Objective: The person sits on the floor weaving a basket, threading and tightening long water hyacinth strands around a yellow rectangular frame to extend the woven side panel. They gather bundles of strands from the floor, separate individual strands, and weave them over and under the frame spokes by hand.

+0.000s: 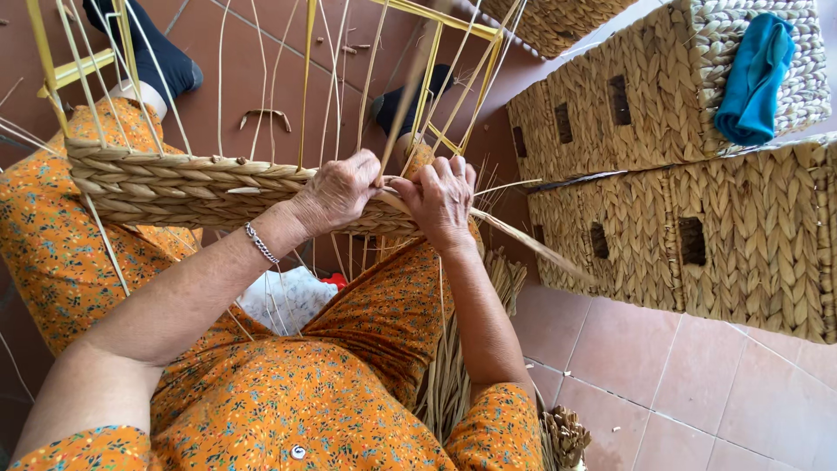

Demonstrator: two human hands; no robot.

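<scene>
A half-woven straw basket [174,187] rests across my lap on a yellow metal frame [440,39], with thin upright reeds rising from its braided band. My left hand [340,190], a silver bracelet on its wrist, pinches the braided band at the basket's right end. Close beside it, my right hand [443,199] grips a flat straw strand [523,240] that trails off to the right. Both hands nearly touch at the weaving edge.
Finished woven baskets [697,227] with small rectangular openings are stacked on the right, a blue cloth [754,78] draped over the top one. A bundle of loose straw [453,375] lies by my right knee. The floor is reddish tile [680,392].
</scene>
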